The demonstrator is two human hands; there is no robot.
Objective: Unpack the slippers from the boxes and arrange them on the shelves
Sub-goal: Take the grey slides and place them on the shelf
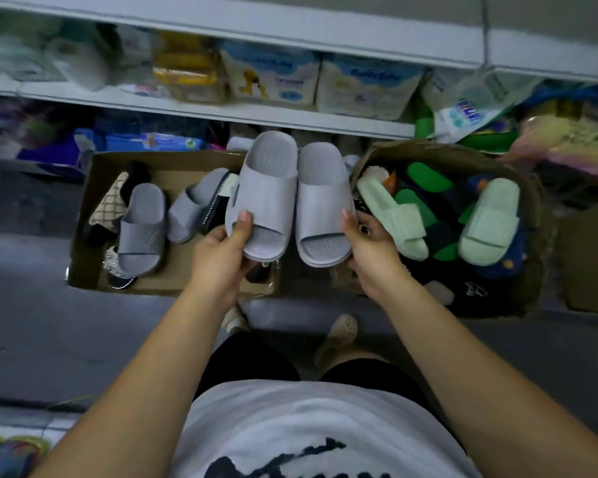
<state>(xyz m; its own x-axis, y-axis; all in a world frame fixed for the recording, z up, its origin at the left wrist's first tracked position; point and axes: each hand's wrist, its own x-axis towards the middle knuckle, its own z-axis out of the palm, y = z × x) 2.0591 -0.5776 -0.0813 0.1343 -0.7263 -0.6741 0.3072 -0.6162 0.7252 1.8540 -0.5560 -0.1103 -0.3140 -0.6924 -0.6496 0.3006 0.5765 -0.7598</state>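
I hold a pair of grey slippers side by side above the gap between two cardboard boxes. My left hand [221,257] grips the left grey slipper [265,191] at its toe end, thumb on the strap. My right hand [370,250] grips the right grey slipper [321,201] the same way. The left box [94,188] holds two more grey slippers [142,229] and some dark patterned ones. The right box [529,188] holds pale green slippers [487,222] on top of dark green and navy ones.
White shelves [290,115] run across the top, stocked with baby-product packs [273,77] and bags. The lowest shelf space sits just behind the boxes. Another box [587,257] stands at far right. My feet in beige shoes [339,336] stand on the grey floor.
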